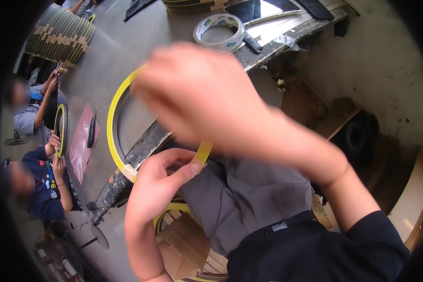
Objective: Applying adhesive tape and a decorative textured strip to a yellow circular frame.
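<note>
Yellow ring (112, 123) sits in the middle of the frame, over the edge of the grey bench (113, 51). The left hand (157, 181) pinches its lower part between thumb and fingers. The right hand (197, 94) is blurry and lies over the ring's top; I cannot tell its grip. A tape roll (219, 32) rests at the top.

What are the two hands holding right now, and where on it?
Both hold the yellow ring. The left hand pinches its lower rim between thumb and fingers; the right hand, blurred, covers its upper right part, grip unclear.
</note>
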`<state>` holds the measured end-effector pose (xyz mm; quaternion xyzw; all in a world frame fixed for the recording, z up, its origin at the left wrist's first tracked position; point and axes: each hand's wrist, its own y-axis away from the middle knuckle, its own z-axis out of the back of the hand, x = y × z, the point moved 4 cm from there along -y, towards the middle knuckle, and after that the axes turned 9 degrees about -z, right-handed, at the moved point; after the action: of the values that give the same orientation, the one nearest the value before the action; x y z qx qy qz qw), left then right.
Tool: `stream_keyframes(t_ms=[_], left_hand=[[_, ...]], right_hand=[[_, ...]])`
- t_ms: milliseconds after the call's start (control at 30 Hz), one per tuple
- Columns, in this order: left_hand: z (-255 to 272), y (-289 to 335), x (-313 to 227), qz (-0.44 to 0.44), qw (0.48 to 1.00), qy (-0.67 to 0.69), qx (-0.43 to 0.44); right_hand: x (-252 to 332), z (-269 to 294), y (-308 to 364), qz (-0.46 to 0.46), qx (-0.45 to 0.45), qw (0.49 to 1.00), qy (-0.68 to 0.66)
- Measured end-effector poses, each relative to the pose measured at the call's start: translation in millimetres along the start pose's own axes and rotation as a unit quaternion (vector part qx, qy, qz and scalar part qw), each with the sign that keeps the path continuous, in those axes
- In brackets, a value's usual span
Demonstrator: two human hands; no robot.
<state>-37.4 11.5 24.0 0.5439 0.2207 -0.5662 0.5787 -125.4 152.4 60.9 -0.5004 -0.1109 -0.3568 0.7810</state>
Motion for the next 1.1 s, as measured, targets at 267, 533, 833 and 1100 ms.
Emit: stream_keyframes(t_ms=[267,533,833,1100], left_hand=[[1.9,-11.5,-3.9,-0.002,0.997,0.061,0.04],[2.6,-10.5,1.2,-0.01,0.997,0.064,0.031],[1.7,-8.7,-2.0,-0.003,0.998,0.047,0.029],[2.4,-9.0,-2.6,-0.002,0.997,0.051,0.05]], right_hand=[[-101.4,-98.8,-102.2,0.047,0.25,0.898,0.36],[-11.8,34.1,39.3,-0.09,0.039,0.993,-0.059],[-7.9,-16.6,144.6,-0.424,0.234,0.757,-0.44],[-10.6,-17.9,141.3,-0.434,0.253,0.685,-0.528]])
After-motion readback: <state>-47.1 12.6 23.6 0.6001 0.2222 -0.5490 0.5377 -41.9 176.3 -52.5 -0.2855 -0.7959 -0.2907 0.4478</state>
